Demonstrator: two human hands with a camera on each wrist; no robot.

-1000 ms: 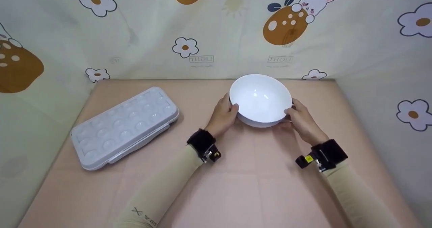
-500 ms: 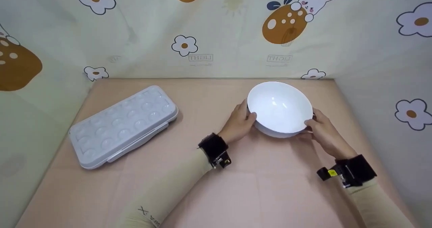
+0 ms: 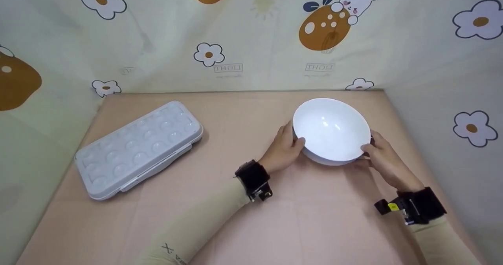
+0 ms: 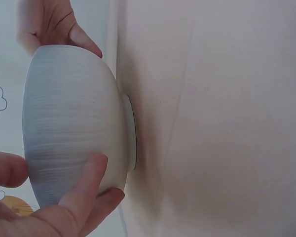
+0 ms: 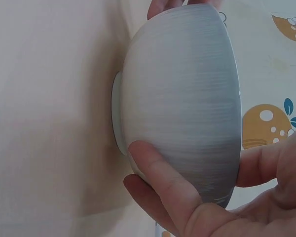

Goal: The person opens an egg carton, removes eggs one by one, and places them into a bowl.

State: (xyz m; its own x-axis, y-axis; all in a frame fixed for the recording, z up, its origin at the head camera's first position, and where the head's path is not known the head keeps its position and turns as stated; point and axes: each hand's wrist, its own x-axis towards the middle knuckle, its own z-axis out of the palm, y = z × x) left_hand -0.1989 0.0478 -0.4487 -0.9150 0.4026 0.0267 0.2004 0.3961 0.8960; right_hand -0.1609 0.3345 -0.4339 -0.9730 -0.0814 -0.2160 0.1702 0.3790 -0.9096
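Observation:
A round bowl (image 3: 332, 129), glossy white inside, is held between both hands at the right of the table in the head view. My left hand (image 3: 283, 149) grips its left side, thumb at the rim and fingers along the outer wall. On the opposite side my right hand (image 3: 387, 159) holds it in the same way. The left wrist view shows the bowl's pale, brush-streaked outside (image 4: 74, 118) and its foot ring close over the table. From the right wrist, the outer wall (image 5: 187, 94) shows fingers spread beneath it and the thumb at the rim.
A grey-white egg box (image 3: 139, 149) with a bumpy lid and a front handle lies closed at the left, set at a slant. The peach-coloured tabletop (image 3: 251, 225) meets a patterned cloth wall (image 3: 263, 33) at the back and sides.
Both hands have carried the bowl to the right and nearer to me, mostly in the first half second. The egg box stays in its place.

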